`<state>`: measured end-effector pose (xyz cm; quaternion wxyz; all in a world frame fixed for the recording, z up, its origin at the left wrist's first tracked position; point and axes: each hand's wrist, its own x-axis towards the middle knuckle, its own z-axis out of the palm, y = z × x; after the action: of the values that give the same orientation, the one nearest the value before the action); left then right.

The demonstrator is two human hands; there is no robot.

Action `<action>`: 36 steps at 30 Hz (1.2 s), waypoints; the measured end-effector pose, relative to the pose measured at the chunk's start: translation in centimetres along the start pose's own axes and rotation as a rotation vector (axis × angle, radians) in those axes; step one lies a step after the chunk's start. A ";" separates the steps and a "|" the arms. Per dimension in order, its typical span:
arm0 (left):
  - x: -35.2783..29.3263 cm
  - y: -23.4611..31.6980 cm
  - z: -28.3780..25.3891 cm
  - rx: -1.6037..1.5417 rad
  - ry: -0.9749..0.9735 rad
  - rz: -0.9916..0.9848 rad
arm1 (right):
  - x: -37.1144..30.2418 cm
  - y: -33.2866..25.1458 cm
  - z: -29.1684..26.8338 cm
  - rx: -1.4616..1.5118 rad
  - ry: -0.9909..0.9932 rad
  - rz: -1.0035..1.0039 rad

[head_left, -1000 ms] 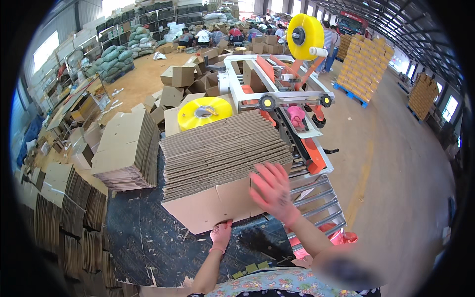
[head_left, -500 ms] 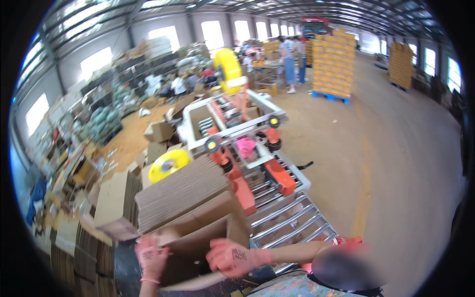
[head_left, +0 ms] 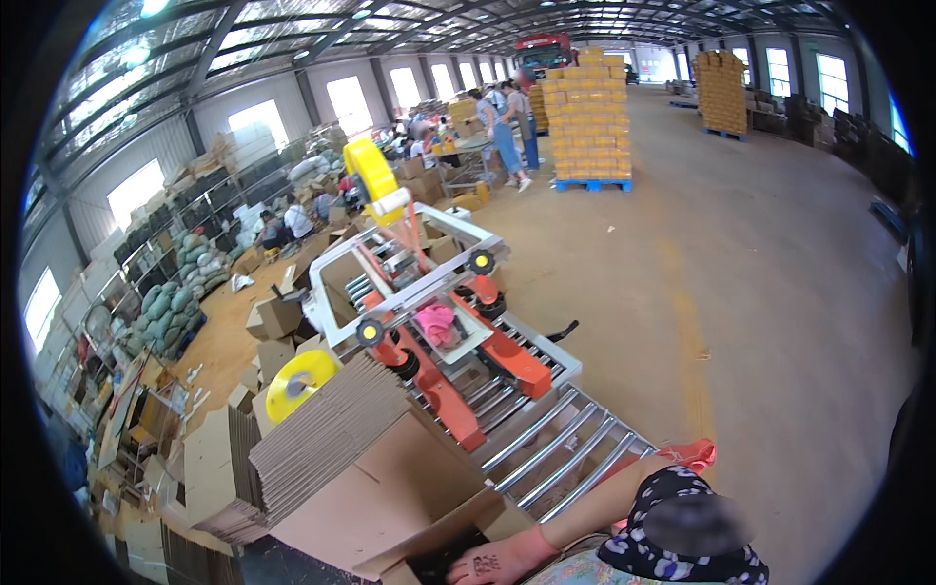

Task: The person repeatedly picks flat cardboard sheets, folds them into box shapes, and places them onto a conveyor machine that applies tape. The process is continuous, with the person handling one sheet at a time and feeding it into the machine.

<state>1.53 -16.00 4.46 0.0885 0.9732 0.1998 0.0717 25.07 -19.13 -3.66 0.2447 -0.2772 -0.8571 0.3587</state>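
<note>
My right hand (head_left: 499, 561), in a pink glove with a dark print, reaches into an open cardboard box (head_left: 444, 531) at the lower edge. Its fingers are mostly cut off by the picture's edge and hidden, so whether they grip anything cannot be made out. Brown flaps stand around the dark inside of the box. Just beyond it leans a thick stack of flattened cartons (head_left: 331, 439), its layered edges facing up. My left hand is out of view.
A roller conveyor (head_left: 570, 453) leads into a carton-sealing machine (head_left: 419, 322) with orange side guides and a yellow tape roll (head_left: 369, 180). Another yellow roll (head_left: 300, 384) lies beside the cartons. Farther off, yellow boxes (head_left: 587, 122) rise on a blue pallet (head_left: 593, 184), near standing people.
My left hand has dropped out of view. The right hand and the box now sit lower in the picture. The view has shifted, showing more of the carton stack's front.
</note>
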 end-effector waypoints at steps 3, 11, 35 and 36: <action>0.5 1.0 0.1 -0.254 0.021 0.012 | -1.4 4.3 1.1 -0.773 0.448 -0.267; 3.2 -2.5 4.4 0.185 0.642 -0.395 | -12.0 1.0 -0.4 -0.517 0.337 0.173; 11.4 -13.1 13.9 -0.163 0.394 -0.346 | 8.7 12.5 -10.3 -0.801 0.914 0.043; 9.7 -13.4 11.5 -0.112 0.439 -0.443 | 11.8 11.5 -10.5 -0.929 0.779 0.154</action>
<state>7.30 -1.64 -8.47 0.1099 0.8608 0.4171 0.2699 26.42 0.31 -3.14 0.3671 -0.5269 -0.7489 -0.1636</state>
